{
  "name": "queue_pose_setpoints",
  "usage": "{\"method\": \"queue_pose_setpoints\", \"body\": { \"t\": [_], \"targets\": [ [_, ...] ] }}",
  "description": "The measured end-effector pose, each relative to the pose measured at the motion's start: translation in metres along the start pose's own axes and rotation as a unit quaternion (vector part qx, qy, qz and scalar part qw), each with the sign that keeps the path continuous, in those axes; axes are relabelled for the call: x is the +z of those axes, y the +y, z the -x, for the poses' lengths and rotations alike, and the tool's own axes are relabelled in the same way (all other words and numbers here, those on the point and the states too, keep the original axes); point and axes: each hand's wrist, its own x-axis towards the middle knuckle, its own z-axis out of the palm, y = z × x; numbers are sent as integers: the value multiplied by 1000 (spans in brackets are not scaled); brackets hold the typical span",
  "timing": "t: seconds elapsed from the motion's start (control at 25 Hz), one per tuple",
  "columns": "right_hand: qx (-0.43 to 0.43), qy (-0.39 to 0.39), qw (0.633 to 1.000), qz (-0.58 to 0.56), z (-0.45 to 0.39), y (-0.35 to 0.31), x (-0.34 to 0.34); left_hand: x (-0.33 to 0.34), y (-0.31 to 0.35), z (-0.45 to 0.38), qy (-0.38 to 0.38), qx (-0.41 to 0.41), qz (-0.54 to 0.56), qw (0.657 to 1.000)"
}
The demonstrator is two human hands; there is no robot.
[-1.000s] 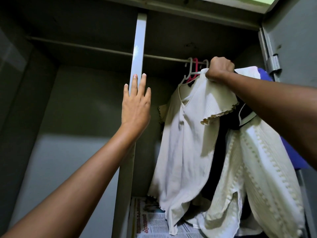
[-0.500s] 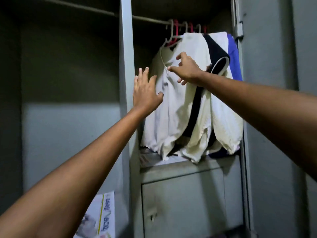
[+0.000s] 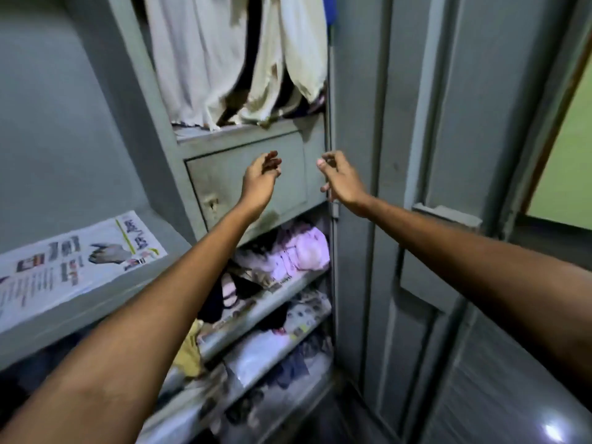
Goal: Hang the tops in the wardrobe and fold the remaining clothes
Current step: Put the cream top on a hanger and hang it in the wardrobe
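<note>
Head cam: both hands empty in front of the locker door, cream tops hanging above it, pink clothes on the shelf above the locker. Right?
Not quite. The head view shows the pink clothes on the shelf below the locker door, not above it. The rest holds: left hand and right hand are empty in front of the locker, and the cream tops hang above it.

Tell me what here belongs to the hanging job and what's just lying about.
Job: cream tops hanging in the wardrobe; left hand and right hand, both empty.

Lying about: newspaper, pink clothes on a shelf, locker door.
</note>
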Motion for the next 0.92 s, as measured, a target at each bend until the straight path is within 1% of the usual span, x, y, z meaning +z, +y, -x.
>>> {"method": "queue_pose_setpoints", "body": {
  "t": [0.12,0.2,0.32,0.4,0.48,0.56,0.64,0.72,0.76,0.84,0.92],
  "targets": [
    [78,-5,997,17,71,67,-18,26,-60,63,-41,-85,21,995],
    [135,-14,991,1,123,101,-37,46,-92,108,-70,-134,7,989],
    [218,-24,976,-9,201,139,-82,86,-121,168,-114,-184,-6,976],
    [257,-17,966,3,244,155,-115,117,-125,202,-159,-241,-9,958],
    [289,-6,957,21,281,172,-159,162,-123,237,-246,-282,-33,927],
    [317,7,948,37,313,186,-206,211,-110,274,-329,-285,-46,899],
    [347,29,936,48,338,199,-252,263,-97,306,-362,-268,-37,892],
    [375,51,924,53,356,207,-291,309,-84,325,-348,-247,-30,904],
    [386,61,919,55,365,213,-312,333,-78,335,-342,-249,-19,906],
    [404,75,909,66,382,225,-351,375,-68,353,-336,-264,0,904],
    [413,87,903,82,397,237,-384,410,-62,366,-341,-267,-4,901]
  ]
}}
